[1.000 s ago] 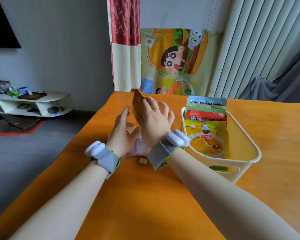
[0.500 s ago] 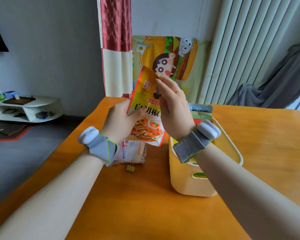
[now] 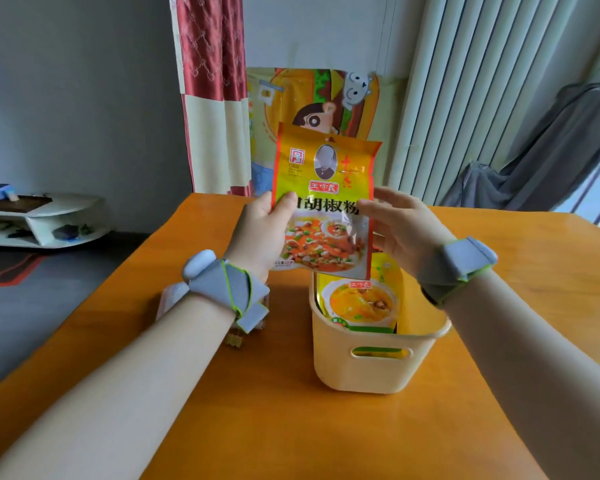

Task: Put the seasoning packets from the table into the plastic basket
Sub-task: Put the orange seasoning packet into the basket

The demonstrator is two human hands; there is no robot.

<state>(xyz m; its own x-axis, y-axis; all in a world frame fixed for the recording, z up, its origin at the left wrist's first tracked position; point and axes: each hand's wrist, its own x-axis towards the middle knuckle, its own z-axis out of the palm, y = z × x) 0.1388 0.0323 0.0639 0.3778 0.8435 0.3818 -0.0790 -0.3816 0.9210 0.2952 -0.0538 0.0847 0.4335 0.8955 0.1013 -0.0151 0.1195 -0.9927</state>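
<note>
The left hand point(image 3: 262, 233) pinches the left edge of an upright yellow packet point(image 3: 324, 202), thumb on the printed front and fingers behind, holding it in the air over the far end of the cream basket point(image 3: 371, 368). The right hand point(image 3: 400, 230) is at the packet's right edge with its grip spread, thumb tip touching the front; whether the fingers behind press on it I cannot tell. The basket stands on the orange counter point(image 3: 274, 427) with another packet point(image 3: 361, 299) upright inside, and one more lies on the counter, mostly hidden under the left wrist.
</note>
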